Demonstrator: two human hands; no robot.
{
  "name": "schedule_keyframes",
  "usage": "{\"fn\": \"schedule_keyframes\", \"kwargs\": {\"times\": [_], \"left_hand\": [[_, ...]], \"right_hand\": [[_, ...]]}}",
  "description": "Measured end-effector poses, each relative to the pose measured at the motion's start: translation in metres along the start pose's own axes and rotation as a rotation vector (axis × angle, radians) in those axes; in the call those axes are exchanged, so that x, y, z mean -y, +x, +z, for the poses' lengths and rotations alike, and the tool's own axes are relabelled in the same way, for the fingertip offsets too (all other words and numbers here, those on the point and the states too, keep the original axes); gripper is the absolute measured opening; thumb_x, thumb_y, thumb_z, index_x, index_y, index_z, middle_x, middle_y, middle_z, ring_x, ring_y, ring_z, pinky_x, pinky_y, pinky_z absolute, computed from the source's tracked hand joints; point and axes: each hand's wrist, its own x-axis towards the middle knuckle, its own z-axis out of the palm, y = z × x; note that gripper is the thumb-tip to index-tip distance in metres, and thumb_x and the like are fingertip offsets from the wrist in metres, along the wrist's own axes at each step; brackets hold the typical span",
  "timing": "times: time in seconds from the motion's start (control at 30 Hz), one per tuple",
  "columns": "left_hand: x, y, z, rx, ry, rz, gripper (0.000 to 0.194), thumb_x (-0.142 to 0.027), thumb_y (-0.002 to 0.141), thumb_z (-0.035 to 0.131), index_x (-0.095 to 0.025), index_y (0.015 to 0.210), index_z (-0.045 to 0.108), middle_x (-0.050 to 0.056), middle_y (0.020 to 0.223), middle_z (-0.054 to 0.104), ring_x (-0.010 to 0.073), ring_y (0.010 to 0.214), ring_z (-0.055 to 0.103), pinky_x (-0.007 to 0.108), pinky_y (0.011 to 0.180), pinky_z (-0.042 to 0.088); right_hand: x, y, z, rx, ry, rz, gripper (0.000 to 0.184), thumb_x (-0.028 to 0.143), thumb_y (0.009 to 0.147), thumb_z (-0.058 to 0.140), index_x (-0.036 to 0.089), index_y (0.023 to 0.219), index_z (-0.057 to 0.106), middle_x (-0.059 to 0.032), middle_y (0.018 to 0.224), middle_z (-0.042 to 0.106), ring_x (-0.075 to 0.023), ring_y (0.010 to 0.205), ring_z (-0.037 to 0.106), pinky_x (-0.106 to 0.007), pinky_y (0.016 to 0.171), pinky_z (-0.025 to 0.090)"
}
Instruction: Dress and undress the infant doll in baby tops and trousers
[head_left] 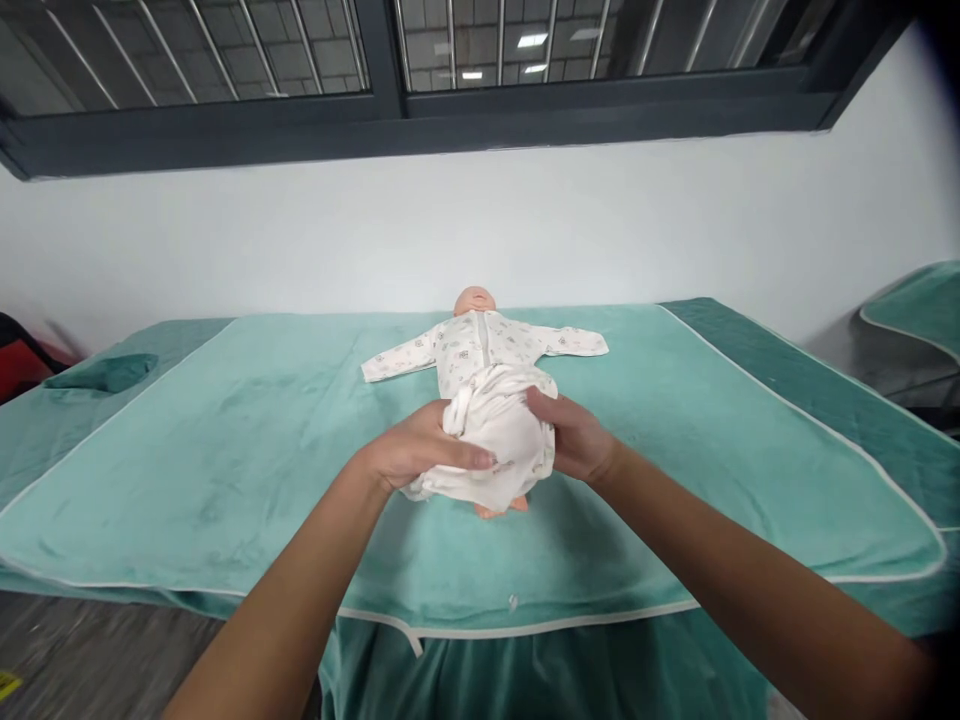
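Doll [475, 299] on its back, centred on a pale green sheet [240, 450], head toward the white wall [300, 230]. Printed shirt [461, 352] on its body; both sleeves spread out sideways, a grey strip down the front. Bunched white cloth [501, 440] over the doll's lower body, patterned at its edges; bare feet [491, 512] show just below it. Left hand [420, 447]: thumb laid across the cloth's front, grip pinching its left side. Right hand [574, 437]: thumb on the upper right edge, grip pinching that side. Fingers mostly hidden behind the folds; the cloth is probably a separate garment, though its join with the shirt is unclear. Sheet has white piping and lies over a darker green cover [795, 370]. Barred window [397, 125] above, dark frame.
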Motion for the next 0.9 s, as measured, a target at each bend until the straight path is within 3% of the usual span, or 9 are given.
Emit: {"fn": "schedule_keyframes", "kwargs": {"times": [0.07,0.13,0.27,0.43,0.57,0.67,0.8,0.9], "left_hand": [[-0.003,-0.001,0.000,-0.071,0.012,0.042,0.058,-0.028,0.065,0.087,-0.013,0.118,0.069,0.015,0.106,0.074,0.0283,0.094,0.071,0.034,0.078,0.057],[-0.008,-0.001,0.005,-0.118,0.038,0.066,0.053,-0.031,0.068,0.084,-0.013,0.116,0.070,0.014,0.105,0.074,0.0283,0.094,0.070,0.034,0.078,0.056],[-0.016,0.003,0.019,-0.131,0.196,0.046,0.044,-0.035,0.072,0.081,-0.018,0.111,0.072,0.009,0.103,0.075,0.0267,0.093,0.069,0.033,0.076,0.054],[-0.019,0.008,0.023,-0.211,0.236,0.110,0.037,-0.041,0.075,0.078,-0.016,0.102,0.073,0.008,0.100,0.075,0.0250,0.090,0.069,0.030,0.071,0.053],[-0.013,0.006,0.015,0.004,0.122,-0.005,0.048,-0.043,0.077,0.077,-0.016,0.116,0.069,0.012,0.106,0.074,0.0253,0.093,0.070,0.032,0.075,0.055],[-0.010,0.005,0.012,0.146,0.102,-0.055,0.057,-0.033,0.070,0.083,-0.017,0.122,0.066,0.013,0.116,0.071,0.0271,0.102,0.069,0.035,0.084,0.055],[-0.006,0.007,0.019,-0.003,0.130,0.012,0.048,-0.030,0.072,0.079,-0.017,0.116,0.067,0.011,0.111,0.072,0.0258,0.099,0.068,0.033,0.081,0.053],[-0.004,0.008,0.026,-0.174,0.278,0.059,0.040,-0.033,0.075,0.073,-0.018,0.111,0.067,0.007,0.104,0.072,0.0244,0.092,0.067,0.029,0.072,0.050]], "right_hand": [[-0.003,-0.005,-0.007,0.111,-0.081,0.094,0.060,0.056,0.082,0.071,0.014,0.124,0.064,-0.0085,0.087,0.073,-0.0205,0.071,0.067,-0.030,0.063,0.053],[-0.003,-0.006,-0.015,0.172,-0.138,0.171,0.062,0.061,0.079,0.073,0.014,0.119,0.066,-0.0085,0.090,0.073,-0.0196,0.076,0.068,-0.028,0.066,0.053],[0.004,-0.001,-0.020,0.134,-0.157,0.205,0.070,0.075,0.077,0.064,0.017,0.116,0.067,-0.0094,0.104,0.071,-0.0217,0.096,0.067,-0.030,0.078,0.054],[0.011,0.000,-0.002,0.085,-0.269,0.190,0.045,0.044,0.079,0.079,0.016,0.112,0.068,-0.0080,0.099,0.072,-0.0204,0.086,0.068,-0.030,0.075,0.053],[0.005,-0.011,0.000,-0.033,-0.181,0.106,0.043,0.042,0.083,0.074,0.015,0.116,0.068,-0.0085,0.094,0.073,-0.0199,0.075,0.066,-0.030,0.066,0.052],[-0.002,-0.018,-0.004,-0.072,-0.078,0.039,0.043,0.044,0.082,0.073,0.016,0.115,0.068,-0.0085,0.095,0.072,-0.0209,0.075,0.065,-0.030,0.064,0.051],[-0.009,-0.021,-0.006,-0.104,-0.039,0.016,0.033,0.049,0.082,0.070,0.017,0.090,0.070,-0.0045,0.075,0.066,-0.0187,0.069,0.059,-0.031,0.067,0.048],[-0.013,-0.024,-0.002,-0.075,-0.032,0.074,0.040,0.055,0.085,0.065,0.019,0.069,0.063,0.0010,0.053,0.048,-0.0147,0.052,0.044,-0.032,0.062,0.044]]}}
